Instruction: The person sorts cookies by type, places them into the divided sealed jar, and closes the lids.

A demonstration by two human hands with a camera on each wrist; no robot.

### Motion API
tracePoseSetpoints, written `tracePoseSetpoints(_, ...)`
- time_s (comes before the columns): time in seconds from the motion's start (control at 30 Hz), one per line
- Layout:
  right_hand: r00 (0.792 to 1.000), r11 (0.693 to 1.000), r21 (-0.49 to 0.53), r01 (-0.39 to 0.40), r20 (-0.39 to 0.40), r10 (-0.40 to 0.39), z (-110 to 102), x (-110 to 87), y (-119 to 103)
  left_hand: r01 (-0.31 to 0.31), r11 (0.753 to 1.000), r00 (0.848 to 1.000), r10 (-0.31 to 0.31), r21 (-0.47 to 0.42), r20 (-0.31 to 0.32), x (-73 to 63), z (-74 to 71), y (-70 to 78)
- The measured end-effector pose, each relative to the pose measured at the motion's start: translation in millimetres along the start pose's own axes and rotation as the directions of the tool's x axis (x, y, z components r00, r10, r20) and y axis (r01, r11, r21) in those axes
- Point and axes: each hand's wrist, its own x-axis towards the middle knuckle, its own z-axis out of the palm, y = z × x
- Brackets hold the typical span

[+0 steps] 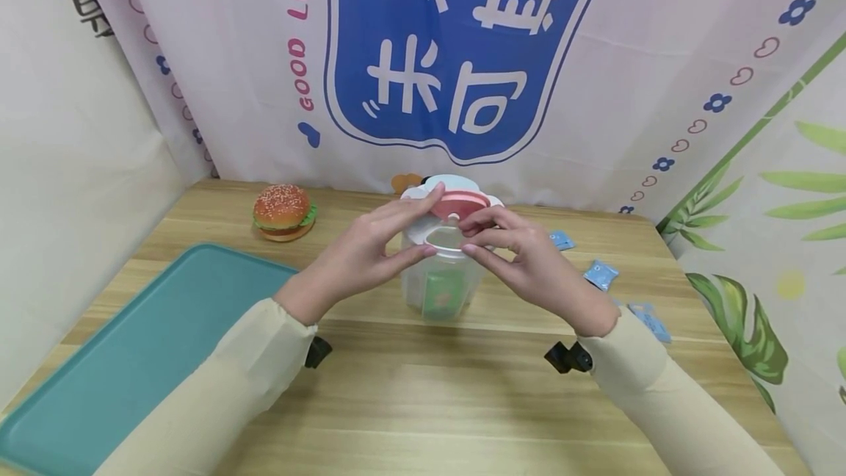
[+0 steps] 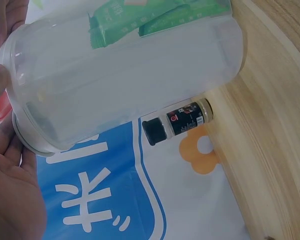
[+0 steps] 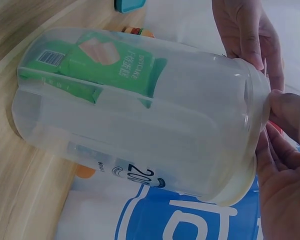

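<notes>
A tall translucent storage canister [image 1: 413, 278] stands upright on the table, with a raised red flap [image 1: 463, 206] and a pale blue flap [image 1: 452, 183] on its top. Green snack packets [image 3: 115, 65] lie inside, low down. My left hand [image 1: 360, 248] grips the top's left side, thumb on the front rim and fingers reaching toward the red flap. From the right, my right hand [image 1: 522, 252] pinches at the rim of the opening with thumb and curled fingers. The canister hides some fingertips in the wrist views.
A teal tray [image 1: 165, 336] lies on the left, with a toy hamburger [image 1: 284, 211] behind it. Several small blue packets [image 1: 600, 275] lie to the right. Behind the canister is a black-capped seasoning bottle [image 2: 177, 121]. A printed cloth [image 1: 251, 94] hangs along the back edge.
</notes>
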Motion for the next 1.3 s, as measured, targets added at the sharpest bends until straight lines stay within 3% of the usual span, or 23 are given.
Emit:
tracePoseSetpoints(0.33,0.997,0.997,0.042,0.065,-0.046,-0.063,-1,-2.5,2,-0.005,1.000,1.000,0.005,0.001,-0.005,-0.7,-0.1,0.5)
tracePoseSetpoints(0.47,0.984,0.994,0.069,0.082,-0.161,-0.070,-3,-4.5,4,-0.004,1.000,1.000,0.004,-0.003,-0.004,-0.4,0.4,-0.1)
tracePoseSetpoints(0.6,0.946,0.995,0.081,0.057,-0.323,-0.028,-6,-3.3,8,0.014,1.000,1.000,-0.014,-0.007,0.003,-0.4,0.0,0.5)
tracePoseSetpoints(0.67,0.933,0.993,0.116,0.015,-0.360,0.028,-7,-1.3,10,0.020,1.000,1.000,-0.020,-0.008,0.005,-0.5,-0.3,1.0)
tracePoseSetpoints(0.73,0.933,0.983,0.176,-0.042,-0.347,0.102,-9,1.9,12,0.023,1.000,1.000,-0.023,-0.007,0.007,-0.6,-0.4,1.5)
tracePoseSetpoints(0.93,0.947,0.933,0.289,-0.217,-0.171,0.273,-15,12.6,17,0.015,1.000,1.000,-0.015,-0.009,0.007,0.1,0.9,1.1)
tracePoseSetpoints(1.13,0.938,0.904,0.312,-0.292,-0.090,0.334,-19,18.0,19,0.018,0.999,1.000,-0.018,-0.050,-0.001,1.9,2.5,-0.7)
tracePoseSetpoints(1.3,0.936,0.885,0.345,-0.312,-0.047,0.349,-21,20.3,20,0.088,0.990,0.995,-0.091,-0.107,-0.028,7.0,0.6,2.0)
